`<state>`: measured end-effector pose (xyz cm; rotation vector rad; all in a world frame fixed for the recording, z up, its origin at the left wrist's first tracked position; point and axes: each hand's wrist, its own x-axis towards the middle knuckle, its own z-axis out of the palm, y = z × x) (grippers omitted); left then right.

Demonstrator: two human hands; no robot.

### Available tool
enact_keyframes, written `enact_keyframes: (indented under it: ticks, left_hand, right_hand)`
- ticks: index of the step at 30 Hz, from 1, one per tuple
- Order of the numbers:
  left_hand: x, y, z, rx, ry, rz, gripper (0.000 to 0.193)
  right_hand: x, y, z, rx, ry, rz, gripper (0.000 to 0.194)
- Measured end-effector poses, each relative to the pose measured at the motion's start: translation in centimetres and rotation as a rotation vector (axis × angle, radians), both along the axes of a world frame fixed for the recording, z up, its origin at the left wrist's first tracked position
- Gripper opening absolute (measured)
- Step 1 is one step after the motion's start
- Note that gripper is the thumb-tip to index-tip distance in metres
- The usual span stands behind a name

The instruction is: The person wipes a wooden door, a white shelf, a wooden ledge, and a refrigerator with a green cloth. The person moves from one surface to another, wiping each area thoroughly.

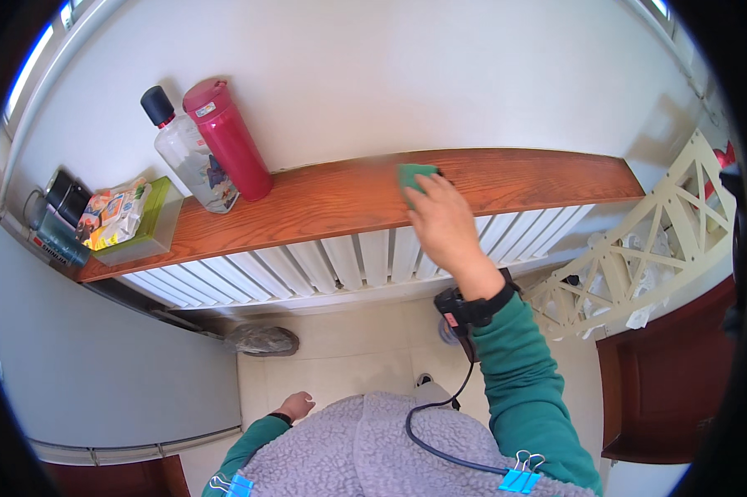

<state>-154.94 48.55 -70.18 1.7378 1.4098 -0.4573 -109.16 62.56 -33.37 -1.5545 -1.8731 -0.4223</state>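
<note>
My right hand presses a green cloth or sponge onto the wooden shelf above a white radiator; its fingers lie over the green piece. A black device is strapped at that wrist, with a cable running to my clothing. My left hand hangs low beside my body, away from the shelf, its fingers loosely curled; whether anything is in it does not show. Left of the right hand, a red vacuum flask and a clear bottle with a black cap stand side by side at the wall.
At the shelf's left end are a green box with packets on it, a black container and a bluish bottle. Below are the radiator and a plastic-wrapped thing on the floor. A cream lattice rack stands right.
</note>
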Motion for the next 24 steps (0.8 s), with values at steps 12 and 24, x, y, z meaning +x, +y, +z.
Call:
enact_keyframes:
  ticks: [12,24]
  left_hand:
    - [4.4,2.9,0.4,-0.052,0.014,0.216,0.042]
    - [19.5,2.7,2.2,0.019,0.001,0.016,0.043]
  right_hand:
    - [3.3,-0.6,1.0,-0.089,0.019,0.192,0.031]
    - [33.3,-3.5,0.8,-0.081,-0.060,-0.190,0.031]
